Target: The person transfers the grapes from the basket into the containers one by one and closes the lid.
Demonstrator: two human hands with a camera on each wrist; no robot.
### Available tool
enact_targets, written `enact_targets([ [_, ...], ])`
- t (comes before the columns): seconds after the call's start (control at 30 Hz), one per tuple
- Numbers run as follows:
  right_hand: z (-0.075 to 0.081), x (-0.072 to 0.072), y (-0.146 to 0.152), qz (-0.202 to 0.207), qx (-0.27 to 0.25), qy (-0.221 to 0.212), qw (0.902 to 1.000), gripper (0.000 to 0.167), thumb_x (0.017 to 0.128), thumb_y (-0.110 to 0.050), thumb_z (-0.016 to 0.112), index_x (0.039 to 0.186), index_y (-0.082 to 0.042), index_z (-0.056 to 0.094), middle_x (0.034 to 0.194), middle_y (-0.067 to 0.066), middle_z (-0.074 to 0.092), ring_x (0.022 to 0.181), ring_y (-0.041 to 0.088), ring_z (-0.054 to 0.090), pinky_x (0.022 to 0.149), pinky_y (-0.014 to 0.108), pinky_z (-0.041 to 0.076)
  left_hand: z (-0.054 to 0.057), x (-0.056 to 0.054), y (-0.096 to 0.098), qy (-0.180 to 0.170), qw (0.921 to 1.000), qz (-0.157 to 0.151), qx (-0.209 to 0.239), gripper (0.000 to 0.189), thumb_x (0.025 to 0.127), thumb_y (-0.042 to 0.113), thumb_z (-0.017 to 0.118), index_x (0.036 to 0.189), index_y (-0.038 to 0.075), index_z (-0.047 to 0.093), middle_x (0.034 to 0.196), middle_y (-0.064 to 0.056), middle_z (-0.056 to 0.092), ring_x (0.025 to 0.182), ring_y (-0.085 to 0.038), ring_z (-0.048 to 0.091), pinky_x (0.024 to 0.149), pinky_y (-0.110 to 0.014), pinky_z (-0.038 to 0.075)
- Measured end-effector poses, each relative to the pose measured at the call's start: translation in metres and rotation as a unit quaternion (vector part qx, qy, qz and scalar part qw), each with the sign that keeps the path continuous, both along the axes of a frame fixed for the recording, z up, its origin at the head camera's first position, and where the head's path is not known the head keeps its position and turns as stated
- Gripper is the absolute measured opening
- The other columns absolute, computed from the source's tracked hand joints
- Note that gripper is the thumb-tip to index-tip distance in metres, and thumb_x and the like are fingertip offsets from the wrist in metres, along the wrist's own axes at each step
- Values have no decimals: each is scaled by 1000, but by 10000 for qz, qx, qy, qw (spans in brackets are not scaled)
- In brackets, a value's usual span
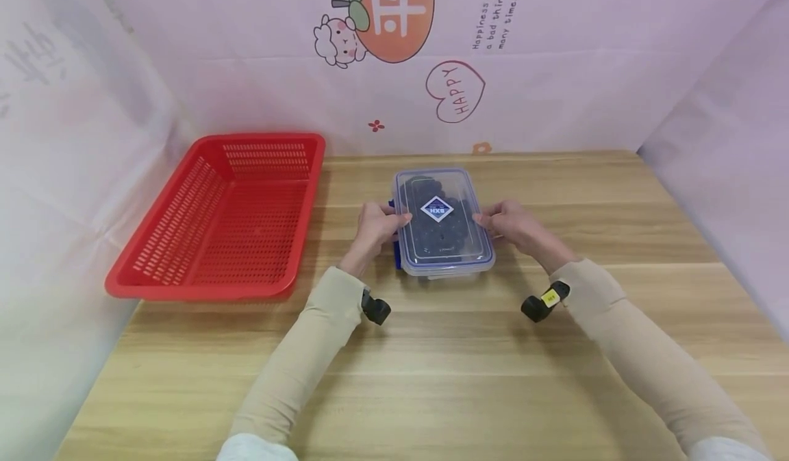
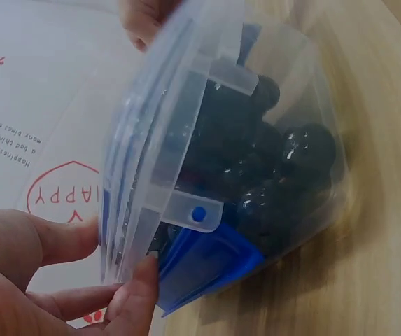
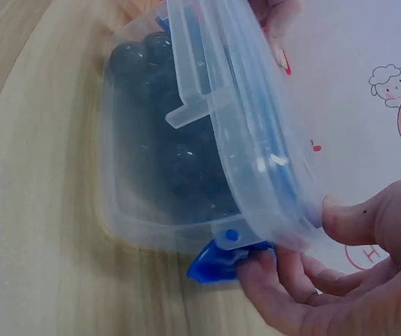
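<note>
A clear plastic food container (image 1: 446,261) with a blue-edged lid (image 1: 456,235) and a diamond-shaped label stands on the table. Dark round fruit, perhaps grapes (image 2: 311,150), shows through its walls. My left hand (image 1: 376,227) pinches the lid's left edge, thumb on top and fingers below the rim, beside a blue latch (image 2: 214,269) that sticks outward. At the opposite edge, my right hand (image 1: 511,225) has its thumb on the lid and fingers curled under the rim, touching another blue latch (image 3: 217,262). The lid sits over the container.
A red plastic basket (image 1: 200,291) with slotted sides stands to the left on the wooden table (image 1: 444,379). Printed white cloth (image 1: 555,91) hangs behind the table and along both sides. Each wrist wears a small black camera.
</note>
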State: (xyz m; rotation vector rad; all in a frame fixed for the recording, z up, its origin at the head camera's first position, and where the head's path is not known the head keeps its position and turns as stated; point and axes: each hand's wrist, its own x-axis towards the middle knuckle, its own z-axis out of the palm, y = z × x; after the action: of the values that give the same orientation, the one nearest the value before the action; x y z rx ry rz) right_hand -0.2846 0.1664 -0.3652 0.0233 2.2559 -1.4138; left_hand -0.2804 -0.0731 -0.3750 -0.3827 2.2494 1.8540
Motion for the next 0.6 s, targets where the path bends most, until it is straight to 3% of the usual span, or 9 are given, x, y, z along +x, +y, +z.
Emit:
enact_targets([
  [0.2,-2,-4,3,151,-385,-147,9990,46,100,-14,45,130,20,38,78,-6,62,74,4,61,81,28,55,-1,-5,-1,-443,9984,30,360,32,86,6,66,114,-7,61,110,-19,67,83,-20,68,80,-31,57],
  [0.33,-1,-8,4,123,-272,-387,9988,48,99,-16,47,133,17,38,78,-6,60,74,6,57,77,24,53,-1,-10,-2,-883,9936,160,682,32,86,6,66,116,-5,60,111,-17,68,74,-14,64,79,-28,57],
  [0.43,0,-11,3,84,-64,-531,9985,51,99,-19,48,135,15,36,83,-4,60,78,8,57,80,26,52,-2,-11,-2,-1058,9915,186,729,33,86,6,66,117,-3,59,109,-15,68,71,-13,62,72,-25,56],
  [0.6,-6,-13,5,104,189,-612,9979,63,99,-25,48,141,14,24,104,8,59,92,16,57,97,39,47,-4,-11,-3,-1136,9908,160,718,34,86,7,67,117,-3,58,94,-10,67,71,-13,62,62,-20,53],
])
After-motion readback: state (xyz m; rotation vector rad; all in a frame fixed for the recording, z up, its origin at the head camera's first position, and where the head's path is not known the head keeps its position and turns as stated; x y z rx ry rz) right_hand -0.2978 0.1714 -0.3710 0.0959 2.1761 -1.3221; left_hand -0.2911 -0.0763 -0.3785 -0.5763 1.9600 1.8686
